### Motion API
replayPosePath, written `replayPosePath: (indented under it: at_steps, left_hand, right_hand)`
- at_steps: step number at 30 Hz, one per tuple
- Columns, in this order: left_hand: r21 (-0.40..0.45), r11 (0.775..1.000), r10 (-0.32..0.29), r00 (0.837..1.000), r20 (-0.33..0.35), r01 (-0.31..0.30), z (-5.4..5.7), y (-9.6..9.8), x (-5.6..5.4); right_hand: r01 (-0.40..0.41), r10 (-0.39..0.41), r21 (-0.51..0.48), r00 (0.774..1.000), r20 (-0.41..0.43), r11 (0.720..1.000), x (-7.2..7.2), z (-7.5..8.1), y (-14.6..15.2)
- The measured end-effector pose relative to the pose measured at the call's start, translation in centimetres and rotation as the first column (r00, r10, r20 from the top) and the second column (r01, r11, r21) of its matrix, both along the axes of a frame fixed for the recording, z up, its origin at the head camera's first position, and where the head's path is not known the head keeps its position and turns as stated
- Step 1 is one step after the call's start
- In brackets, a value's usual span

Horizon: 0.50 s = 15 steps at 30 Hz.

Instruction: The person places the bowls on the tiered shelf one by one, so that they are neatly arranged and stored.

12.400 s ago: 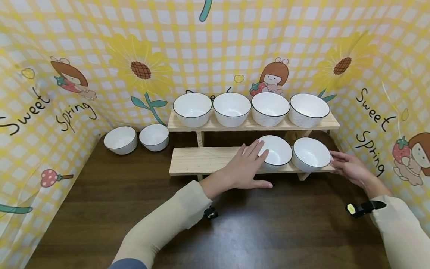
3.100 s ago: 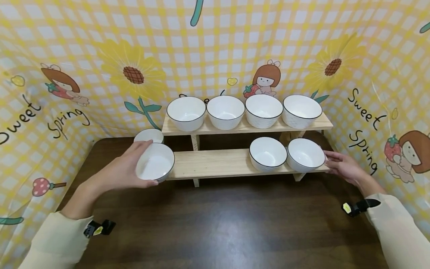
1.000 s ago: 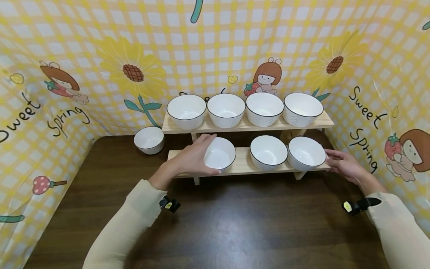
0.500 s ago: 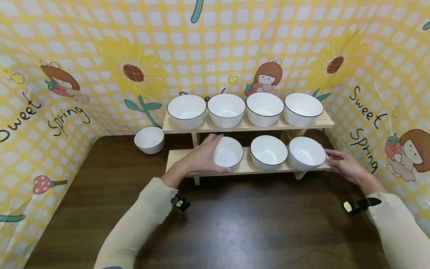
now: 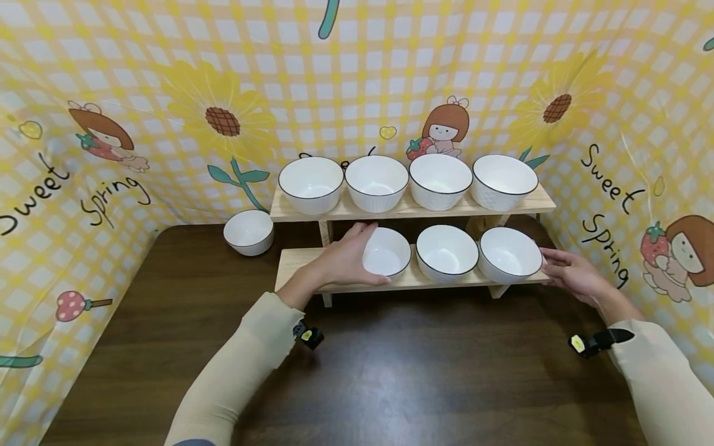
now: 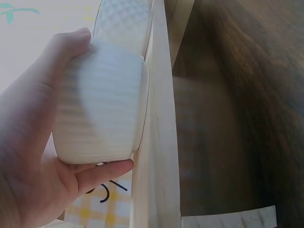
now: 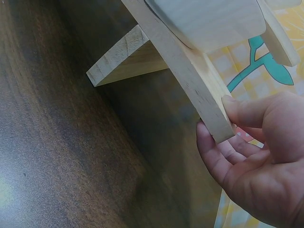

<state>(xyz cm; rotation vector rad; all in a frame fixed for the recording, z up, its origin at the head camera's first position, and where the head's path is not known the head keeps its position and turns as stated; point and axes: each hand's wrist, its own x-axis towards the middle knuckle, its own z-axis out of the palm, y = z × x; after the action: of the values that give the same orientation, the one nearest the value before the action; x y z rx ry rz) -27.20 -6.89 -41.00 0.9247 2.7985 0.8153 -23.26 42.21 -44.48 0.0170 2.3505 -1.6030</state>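
My left hand (image 5: 348, 257) grips a white ribbed bowl (image 5: 387, 253) with a dark rim, thumb and fingers around its side. The bowl stands on the lower tier of a two-tier wooden shelf (image 5: 304, 257). Close to its right is a second bowl (image 5: 447, 253), with a diamond-textured side in the left wrist view, then a third bowl (image 5: 509, 254) at the tier's right end. My right hand (image 5: 574, 272) pinches that end of the lower board (image 7: 209, 102), thumb on top and fingers beneath, beside the third bowl.
Several white bowls (image 5: 311, 186) line the upper tier. A smaller white bowl (image 5: 248, 232) sits on the dark wooden table (image 5: 413, 365), left of the shelf. Yellow checked cloth (image 5: 346, 74) with printed flowers hangs behind and at both sides.
A bowl from the table at left was taken by my left hand, carried onto the lower tier and slid right toward the middle bowl. My right hand has stayed at the shelf's end.
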Motion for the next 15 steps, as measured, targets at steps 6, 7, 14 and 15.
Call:
replayPosePath:
  at_steps: [6,7,14,15]
  left_hand:
    - [-0.014,1.000,0.006,1.000,-0.005,-0.006,-0.01,0.29,-0.04]
    - [-0.017,1.000,0.006,1.000,-0.005,-0.006,0.05,0.32,-0.02]
    - [-0.023,1.000,-0.006,1.000,0.006,0.006,0.13,0.44,-0.06]
    - [-0.024,1.000,-0.007,1.000,0.007,0.007,0.14,0.45,-0.07]
  right_hand:
    - [-0.004,0.004,-0.009,1.000,-0.005,1.000,-0.09,-0.25,0.05]
    - [-0.005,0.005,-0.013,1.000,-0.006,1.000,-0.11,-0.29,0.07]
    - [-0.016,0.016,-0.019,1.000,-0.013,1.000,-0.33,-0.60,0.31]
    - [-0.017,0.017,-0.017,1.000,-0.014,1.000,-0.36,-0.66,0.34]
